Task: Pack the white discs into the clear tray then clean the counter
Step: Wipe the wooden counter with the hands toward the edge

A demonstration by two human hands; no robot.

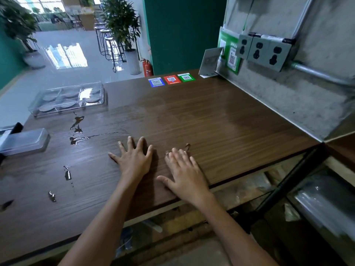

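Observation:
The clear tray (pixel 36 108) stands at the far left of the wooden counter (pixel 211 120), and several white discs (pixel 68 105) lie in its compartments. My left hand (pixel 134 158) rests flat on the counter near the front edge, fingers spread, holding nothing. Just to its right, my right hand (pixel 184 169) also lies flat and empty, fingers apart. Both hands are well to the right of the tray and nearer to me. Wet streaks and small puddles (pixel 76 129) shine on the wood between the tray and my left hand.
A clear lid or box (pixel 25 141) lies at the left edge. Three coloured QR stickers (pixel 172 80) sit at the counter's far edge. A white card (pixel 209 62) leans at the back right by a concrete wall with sockets (pixel 265 52).

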